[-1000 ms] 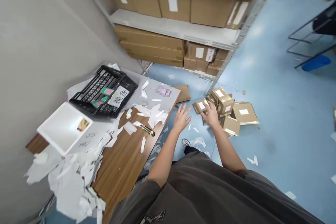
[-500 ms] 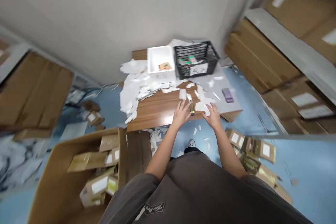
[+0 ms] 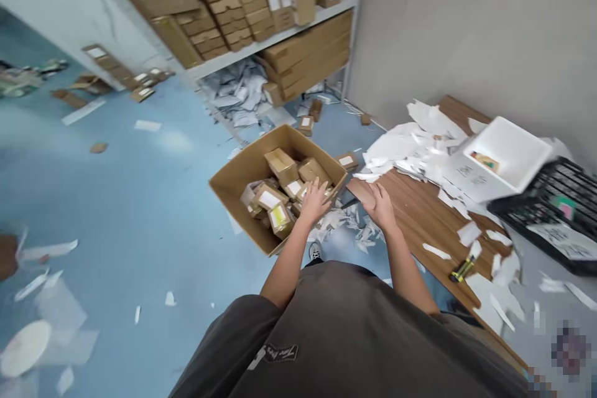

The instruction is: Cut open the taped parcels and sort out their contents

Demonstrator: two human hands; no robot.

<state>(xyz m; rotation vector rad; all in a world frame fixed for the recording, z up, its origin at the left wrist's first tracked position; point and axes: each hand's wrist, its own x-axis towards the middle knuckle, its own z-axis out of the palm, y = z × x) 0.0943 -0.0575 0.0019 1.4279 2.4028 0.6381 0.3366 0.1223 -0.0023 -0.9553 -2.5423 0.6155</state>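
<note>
My left hand [image 3: 315, 202] is above the right part of a large open carton [image 3: 240, 171], fingers spread, with nothing in it. Inside the carton lie several small taped boxes [image 3: 281, 166] with white labels. Over the near-left corner of the brown wooden table [image 3: 410, 211], my right hand [image 3: 381, 206] has its fingers stretched out and holds nothing; I cannot tell whether it touches the wood. A yellow and black cutter knife [image 3: 461, 268] rests on the table, well to the right of that hand.
White paper scraps [image 3: 396, 146] cover much of the table. A white bin [image 3: 504, 155] and a black crate [image 3: 555, 217] stand at its right. Behind the carton is a shelf [image 3: 280, 37] stacked with boxes. More scraps litter the blue floor [image 3: 153, 217].
My view has swung left from the table to the carton, which now sits in front of me. Both hands have moved away from the cutter knife, which stays on the table.
</note>
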